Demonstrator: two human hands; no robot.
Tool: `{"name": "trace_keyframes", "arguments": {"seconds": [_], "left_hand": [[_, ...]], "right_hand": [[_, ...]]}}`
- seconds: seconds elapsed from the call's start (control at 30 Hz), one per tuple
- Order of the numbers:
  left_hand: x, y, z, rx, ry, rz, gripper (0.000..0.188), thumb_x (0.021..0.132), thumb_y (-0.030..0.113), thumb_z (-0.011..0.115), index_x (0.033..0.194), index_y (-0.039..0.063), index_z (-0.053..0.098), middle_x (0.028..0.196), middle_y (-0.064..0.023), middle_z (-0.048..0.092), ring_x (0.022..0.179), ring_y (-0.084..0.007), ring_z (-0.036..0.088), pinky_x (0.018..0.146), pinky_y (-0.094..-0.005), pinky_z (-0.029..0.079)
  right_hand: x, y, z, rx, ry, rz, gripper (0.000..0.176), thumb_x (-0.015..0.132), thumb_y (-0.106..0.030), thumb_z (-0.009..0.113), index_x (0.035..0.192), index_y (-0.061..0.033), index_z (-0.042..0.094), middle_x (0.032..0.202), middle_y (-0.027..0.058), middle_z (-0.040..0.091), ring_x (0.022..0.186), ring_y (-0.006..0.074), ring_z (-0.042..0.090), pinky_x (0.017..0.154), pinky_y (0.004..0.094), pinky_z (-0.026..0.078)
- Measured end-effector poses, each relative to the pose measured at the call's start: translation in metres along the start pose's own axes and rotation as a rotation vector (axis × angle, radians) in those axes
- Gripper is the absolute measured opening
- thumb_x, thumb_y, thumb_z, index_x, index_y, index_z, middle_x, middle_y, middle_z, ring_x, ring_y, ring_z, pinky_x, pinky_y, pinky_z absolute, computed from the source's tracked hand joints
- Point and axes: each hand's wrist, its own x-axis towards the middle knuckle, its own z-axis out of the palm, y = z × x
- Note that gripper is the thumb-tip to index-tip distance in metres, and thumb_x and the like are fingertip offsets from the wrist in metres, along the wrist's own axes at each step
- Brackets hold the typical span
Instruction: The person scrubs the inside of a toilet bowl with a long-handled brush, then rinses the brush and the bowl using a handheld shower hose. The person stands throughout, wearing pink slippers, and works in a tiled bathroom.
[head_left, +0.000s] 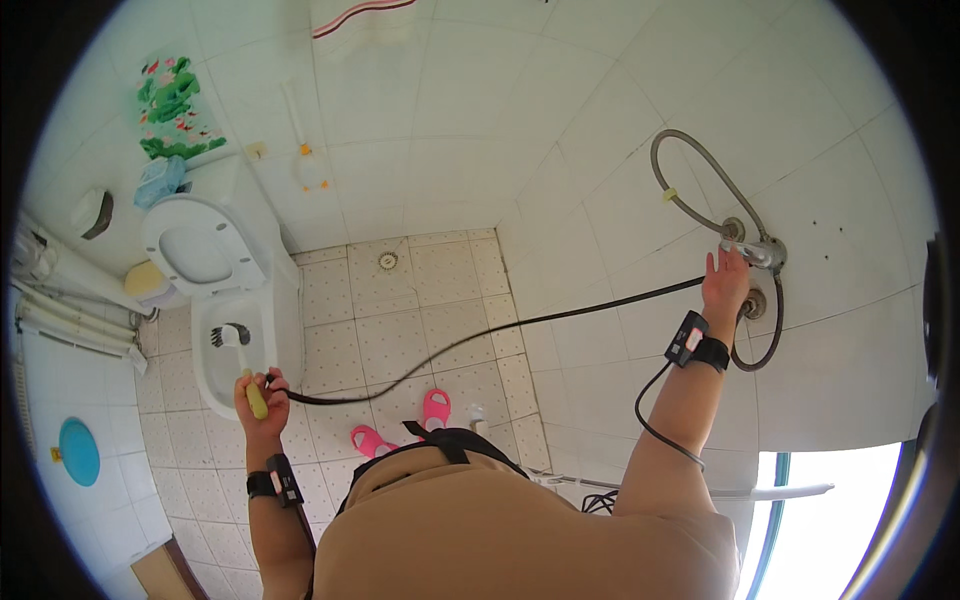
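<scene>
My left hand (262, 401) is closed around the yellow-green handle of a toilet brush (256, 396), whose white head with dark bristles is inside the bowl of a white toilet (214, 367). A black hose (450, 345) runs from this same hand across to the wall on the right. At that wall, my right hand (726, 281) is raised with its fingers spread at the lever of a metal mixer tap (766, 255); whether it grips the lever I cannot tell. The toilet lid (196, 244) stands up.
Pink slippers (437, 409) are on my feet on the tiled floor. A floor drain (388, 260) lies near the back wall. Looped grey hose (705, 161) hangs by the tap. A blue packet (160, 182) rests on the cistern, and a yellow-topped bin (146, 281) stands beyond the toilet.
</scene>
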Motion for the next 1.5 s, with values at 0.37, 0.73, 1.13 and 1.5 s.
{"name": "trace_keyframes", "arguments": {"seconds": [0.37, 0.73, 1.13, 1.5], "left_hand": [[0.0, 0.008, 0.018, -0.124, 0.027, 0.005, 0.019, 0.074, 0.024, 0.056, 0.067, 0.007, 0.052, 0.085, -0.0104, 0.053, 0.065, -0.019, 0.05, 0.047, -0.026, 0.04], [-0.009, 0.008, 0.04, 0.027, 0.136, 0.047, 0.017, 0.076, 0.021, 0.052, 0.067, 0.008, 0.047, 0.09, -0.0101, 0.053, 0.064, -0.0173, 0.05, 0.048, -0.0263, 0.043], [-0.049, 0.069, -0.008, 0.059, 0.077, -0.031, 0.01, 0.074, 0.012, 0.049, 0.068, 0.005, 0.046, 0.104, -0.02, 0.057, 0.086, -0.0265, 0.06, 0.065, -0.033, 0.052], [-0.113, 0.096, -0.062, 0.124, 0.208, -0.137, 0.009, 0.075, 0.009, 0.051, 0.077, 0.002, 0.046, 0.101, -0.0214, 0.059, 0.053, -0.0116, 0.057, 0.048, -0.023, 0.051]], "right_hand": [[-0.076, 0.055, 0.047, -0.41, -0.156, 0.214, 0.02, 0.088, -0.019, 0.048, 0.101, -0.0043, 0.054, 0.088, 0.0059, 0.059, 0.08, 0.017, 0.056, 0.069, 0.0302, 0.047], [-0.48, 0.267, 0.292, -0.584, -1.759, 0.709, 0.039, 0.094, -0.03, 0.041, 0.108, 0.0037, 0.053, 0.095, 0.0083, 0.058, 0.085, 0.0161, 0.054, 0.079, 0.0272, 0.043], [-0.53, 0.287, 0.33, -0.713, -1.367, 0.731, 0.029, 0.092, -0.028, 0.042, 0.083, -0.0026, 0.053, 0.058, 0.0001, 0.047, 0.05, 0.0101, 0.045, 0.048, 0.0259, 0.039], [-0.489, 0.325, 0.399, -1.164, -1.254, 0.245, 0.039, 0.09, -0.036, 0.04, 0.081, -0.0026, 0.059, 0.065, 0.0098, 0.057, 0.061, 0.0247, 0.056, 0.061, 0.0367, 0.044]]}}
